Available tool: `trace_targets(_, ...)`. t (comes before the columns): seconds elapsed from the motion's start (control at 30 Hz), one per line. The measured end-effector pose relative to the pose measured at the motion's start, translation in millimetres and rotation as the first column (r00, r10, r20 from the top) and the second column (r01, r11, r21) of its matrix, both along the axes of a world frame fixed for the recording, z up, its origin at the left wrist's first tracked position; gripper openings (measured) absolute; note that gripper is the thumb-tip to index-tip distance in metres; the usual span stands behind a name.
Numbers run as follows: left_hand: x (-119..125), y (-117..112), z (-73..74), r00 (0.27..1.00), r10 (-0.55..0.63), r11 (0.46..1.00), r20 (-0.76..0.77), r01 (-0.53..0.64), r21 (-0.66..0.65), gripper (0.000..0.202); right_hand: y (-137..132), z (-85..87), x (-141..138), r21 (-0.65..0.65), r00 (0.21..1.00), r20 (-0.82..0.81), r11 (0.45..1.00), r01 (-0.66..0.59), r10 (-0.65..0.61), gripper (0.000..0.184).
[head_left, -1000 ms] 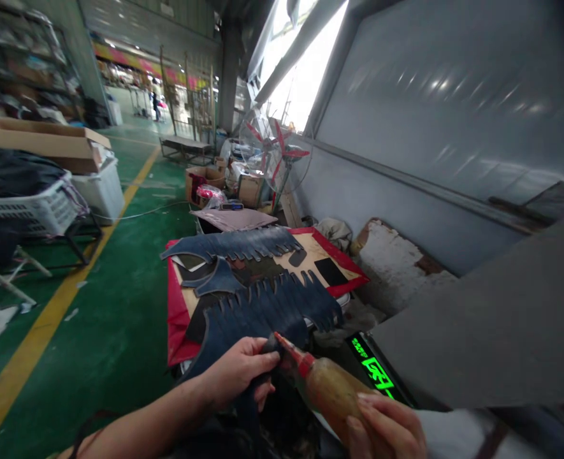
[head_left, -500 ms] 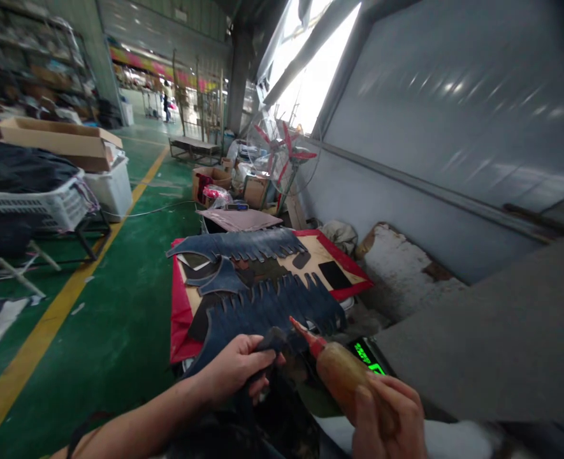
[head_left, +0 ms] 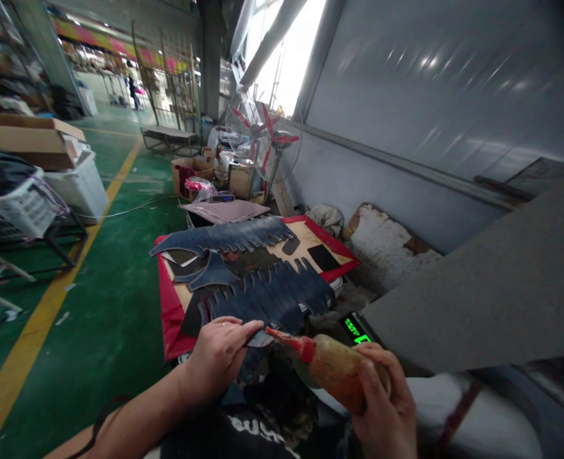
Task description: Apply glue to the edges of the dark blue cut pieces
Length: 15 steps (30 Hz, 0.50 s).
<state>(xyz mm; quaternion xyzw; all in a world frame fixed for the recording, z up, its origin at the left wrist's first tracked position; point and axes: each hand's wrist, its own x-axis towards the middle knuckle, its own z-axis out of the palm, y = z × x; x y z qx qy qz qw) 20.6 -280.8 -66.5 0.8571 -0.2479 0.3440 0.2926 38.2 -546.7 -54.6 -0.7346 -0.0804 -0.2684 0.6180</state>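
Note:
My right hand (head_left: 384, 398) is wrapped round a glue bottle (head_left: 336, 370), a yellowish squeeze bottle with a red nozzle pointing left. The nozzle tip is at the edge of a small dark piece of material (head_left: 261, 338), touching or very near it. Thumb and fingers of my left hand (head_left: 219, 354) pinch that piece; part of it is hidden under them. Just beyond lies a dark blue sheet with a fringed, cut edge (head_left: 267, 293). A second fringed sheet (head_left: 224, 234) and a curved blue offcut (head_left: 213, 273) rest farther back on the red-edged board (head_left: 169, 319).
A green-lit digital display (head_left: 357, 330) sits right of the bottle. Behind the board are cardboard boxes (head_left: 193, 171) and a red-bladed fan (head_left: 272, 137). A grey slanted surface (head_left: 492, 287) borders the right. White baskets (head_left: 18, 207) stand left, beyond a yellow floor line.
The bottle's nozzle has swung left and down to the piece in my left hand. That piece is now turned flatter, and the view has shifted to the right.

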Motion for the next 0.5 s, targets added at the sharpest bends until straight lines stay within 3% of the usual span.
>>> trace_targets(0.1, -1, 0, -2.5, 0.998, 0.042, 0.997, 0.044, -0.045, 0.069, 0.033, -1, -1.7, -2, 0.058, 0.998, -0.019, 0.997, -0.056, 0.057, 0.02)
trace_targets(0.3, -2, -1, -1.9, 0.998, 0.044, 0.994, 0.044, -0.048, 0.094, 0.037, -12, -7.5, -9, 0.15, 0.94, -0.063, 0.934, -0.324, 0.336, 0.009)
trace_targets(0.4, -2, -3, 2.7, 0.998, 0.051, 0.994, 0.043, -0.055, 0.096, 0.038, -8, -2.7, -6, 0.188, 0.954, -0.04, 0.94, -0.284, 0.296, 0.011)
trace_targets(0.5, -3, -5, 5.7, 0.997, 0.056, 0.993, 0.048, -0.06, 0.105, 0.038, -7, -1.6, 0, 0.172, 0.986, -0.021, 0.972, -0.161, 0.167, 0.016)
